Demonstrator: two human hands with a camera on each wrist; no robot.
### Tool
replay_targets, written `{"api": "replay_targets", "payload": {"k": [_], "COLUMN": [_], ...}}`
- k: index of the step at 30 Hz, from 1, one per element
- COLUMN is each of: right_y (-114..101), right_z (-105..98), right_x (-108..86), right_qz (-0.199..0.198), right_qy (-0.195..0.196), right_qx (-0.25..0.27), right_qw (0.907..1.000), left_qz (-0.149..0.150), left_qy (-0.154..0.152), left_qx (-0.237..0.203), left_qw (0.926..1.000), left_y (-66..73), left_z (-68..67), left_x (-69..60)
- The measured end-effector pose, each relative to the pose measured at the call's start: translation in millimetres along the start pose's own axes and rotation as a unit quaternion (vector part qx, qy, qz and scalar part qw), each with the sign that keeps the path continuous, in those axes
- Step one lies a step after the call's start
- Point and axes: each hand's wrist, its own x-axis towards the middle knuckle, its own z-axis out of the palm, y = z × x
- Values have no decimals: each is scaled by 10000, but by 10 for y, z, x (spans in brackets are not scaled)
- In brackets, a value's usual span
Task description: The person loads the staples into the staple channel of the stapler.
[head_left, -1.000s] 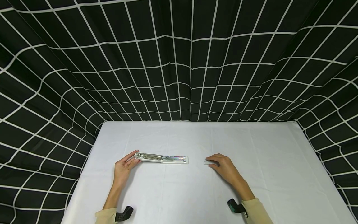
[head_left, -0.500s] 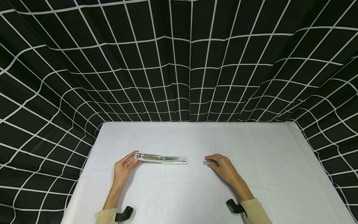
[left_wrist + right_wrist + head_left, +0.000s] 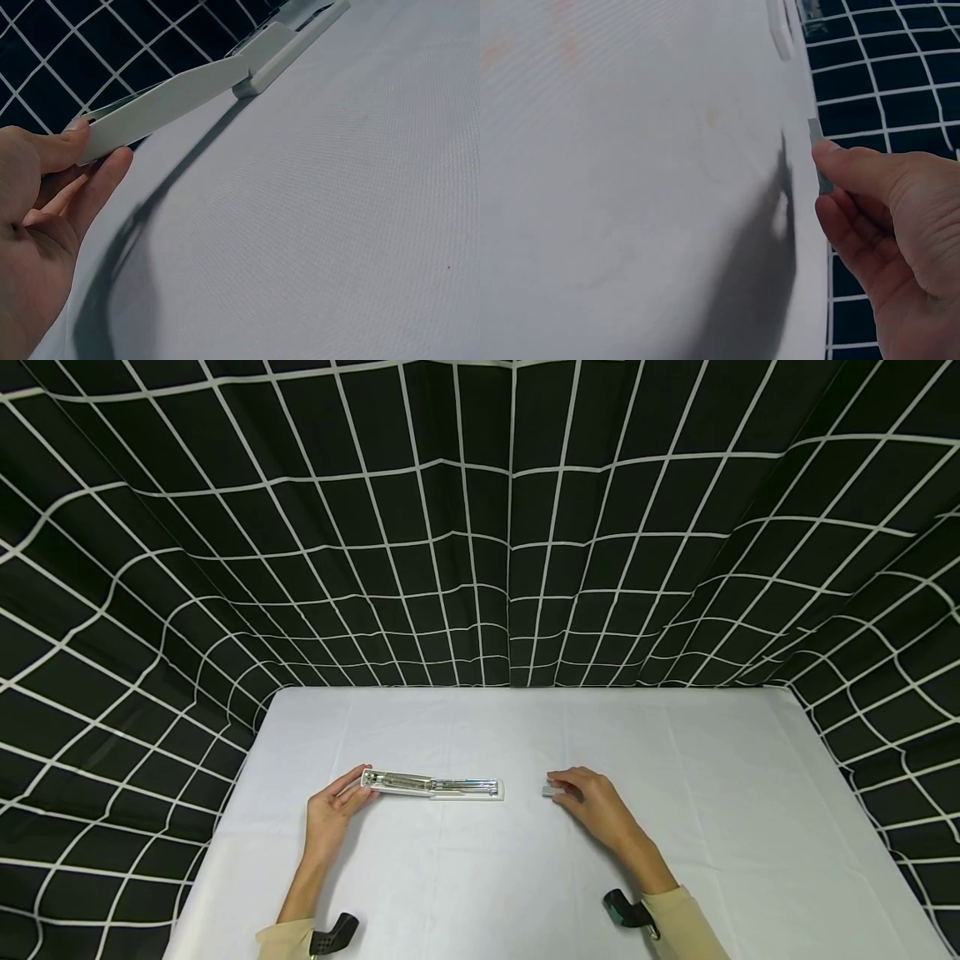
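A white stapler lies opened out flat, its metal inside facing up, left of the middle of the table. My left hand pinches its left end between thumb and fingers; in the left wrist view that arm of the stapler is raised and casts a shadow, while the other part rests on the cloth. My right hand pinches a small grey strip, which looks like staples, to the right of the stapler. The right wrist view shows the strip between thumb and fingers, above the cloth.
A white cloth covers the table. Black curtains with a white grid stand behind it and along both sides. A dark wrist device sits at the left sleeve and another at the right.
My right hand has moved slightly left and away from the front edge with the grey strip, which is tilted differently. My left hand and the stapler have hardly moved.
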Motion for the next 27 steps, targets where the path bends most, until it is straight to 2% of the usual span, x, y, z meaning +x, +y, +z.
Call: {"api": "replay_targets", "payload": {"k": [13, 17, 21, 27], "right_y": [-209, -258, -289, -406], "right_z": [24, 48, 68, 92], "right_x": [161, 204, 217, 310], "right_qz": [-96, -113, -22, -322], "right_qy": [32, -36, -127, -230], "right_qx": [127, 129, 160, 396], "right_qw": [9999, 9998, 9998, 9984], "left_qz": [-45, -13, 23, -56], "left_qy": [44, 119, 52, 168], "left_qx": [43, 71, 47, 118], "left_qw": [10000, 9999, 10000, 9998], "left_y": [-2, -16, -30, -15], "left_z": [-1, -8, 0, 29], "left_x": [-7, -21, -26, -17]}}
